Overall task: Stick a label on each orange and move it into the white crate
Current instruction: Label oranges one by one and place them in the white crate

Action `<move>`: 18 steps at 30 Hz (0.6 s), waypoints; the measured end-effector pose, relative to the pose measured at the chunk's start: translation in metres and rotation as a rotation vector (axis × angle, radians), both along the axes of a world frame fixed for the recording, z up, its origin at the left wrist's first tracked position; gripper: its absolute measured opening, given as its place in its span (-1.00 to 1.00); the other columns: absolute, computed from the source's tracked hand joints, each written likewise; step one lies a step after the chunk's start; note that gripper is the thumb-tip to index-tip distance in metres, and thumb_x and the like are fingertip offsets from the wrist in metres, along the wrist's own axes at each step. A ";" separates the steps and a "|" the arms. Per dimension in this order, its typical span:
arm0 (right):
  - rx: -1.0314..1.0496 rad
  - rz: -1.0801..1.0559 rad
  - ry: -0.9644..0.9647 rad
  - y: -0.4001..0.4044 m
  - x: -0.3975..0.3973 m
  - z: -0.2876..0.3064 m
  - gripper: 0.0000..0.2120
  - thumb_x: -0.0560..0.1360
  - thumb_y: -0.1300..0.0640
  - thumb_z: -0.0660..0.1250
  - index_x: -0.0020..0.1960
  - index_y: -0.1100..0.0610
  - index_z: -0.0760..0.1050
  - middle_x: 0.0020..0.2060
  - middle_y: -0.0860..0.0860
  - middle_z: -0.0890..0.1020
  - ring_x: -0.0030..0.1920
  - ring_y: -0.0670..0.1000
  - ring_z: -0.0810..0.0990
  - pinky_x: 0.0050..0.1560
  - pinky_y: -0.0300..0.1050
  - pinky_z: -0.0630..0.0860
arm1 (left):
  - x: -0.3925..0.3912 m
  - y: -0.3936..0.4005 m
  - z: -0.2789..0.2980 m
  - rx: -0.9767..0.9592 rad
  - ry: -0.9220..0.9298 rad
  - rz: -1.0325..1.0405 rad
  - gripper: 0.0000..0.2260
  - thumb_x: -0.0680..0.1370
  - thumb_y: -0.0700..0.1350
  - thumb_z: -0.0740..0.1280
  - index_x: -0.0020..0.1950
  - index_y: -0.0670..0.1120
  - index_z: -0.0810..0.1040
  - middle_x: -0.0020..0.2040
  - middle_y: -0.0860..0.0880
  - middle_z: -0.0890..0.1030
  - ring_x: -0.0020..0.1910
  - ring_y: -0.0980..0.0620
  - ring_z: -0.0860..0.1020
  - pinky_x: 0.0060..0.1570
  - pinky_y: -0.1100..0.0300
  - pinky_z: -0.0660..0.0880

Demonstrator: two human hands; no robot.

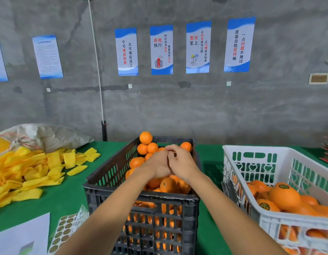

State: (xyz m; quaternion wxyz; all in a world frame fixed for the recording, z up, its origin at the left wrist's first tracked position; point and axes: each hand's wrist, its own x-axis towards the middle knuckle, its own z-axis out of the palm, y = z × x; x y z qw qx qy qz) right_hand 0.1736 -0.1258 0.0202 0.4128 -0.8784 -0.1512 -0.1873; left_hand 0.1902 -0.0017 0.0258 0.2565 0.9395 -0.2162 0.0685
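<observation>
Over the black slatted plastic crate (141, 205) of unlabelled oranges (145, 138), the left hand (156, 165) and right hand (179, 162) are brought together, touching, fingers curled; what is pinched between them cannot be told. To the right, the white perforated plastic crate (251, 181) is seen holding oranges with round green-and-gold stickers (284, 186); their print cannot be read. A sheet of round labels (64, 230) lies on the green table (67, 196). Wall posters (161, 49) are marked "高效执行" and "责任至上".
</observation>
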 end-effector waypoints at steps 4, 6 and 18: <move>0.159 -0.026 -0.153 -0.025 -0.035 0.003 -0.60 0.67 -0.08 0.22 0.47 0.01 0.43 0.35 -0.03 0.58 0.36 -0.01 0.53 0.35 -0.01 0.48 | -0.034 -0.025 0.012 -0.456 -0.242 -0.036 -0.98 0.49 -0.05 0.30 -0.10 0.05 0.48 -0.20 0.08 0.59 -0.18 0.00 0.58 -0.25 0.17 0.49; 0.348 0.036 -0.178 -0.043 -0.059 0.005 -0.64 0.64 -0.06 0.31 0.42 -0.05 0.46 0.26 -0.13 0.61 0.29 -0.11 0.57 0.27 -0.14 0.52 | -0.057 -0.047 0.015 -0.584 -0.292 -0.083 -0.77 0.41 0.10 0.31 0.00 0.04 0.50 -0.15 0.09 0.63 -0.14 0.06 0.62 -0.20 0.08 0.57; 0.634 -0.041 -0.214 -0.125 -0.176 -0.105 -0.63 0.60 0.18 0.43 0.38 0.03 0.54 0.23 -0.17 0.65 0.28 -0.16 0.59 0.23 -0.29 0.53 | -0.151 -0.138 -0.095 -0.482 -0.236 -0.180 -0.51 0.42 0.33 0.34 0.19 0.13 0.29 0.15 0.13 0.37 0.04 0.11 0.48 0.00 0.07 0.49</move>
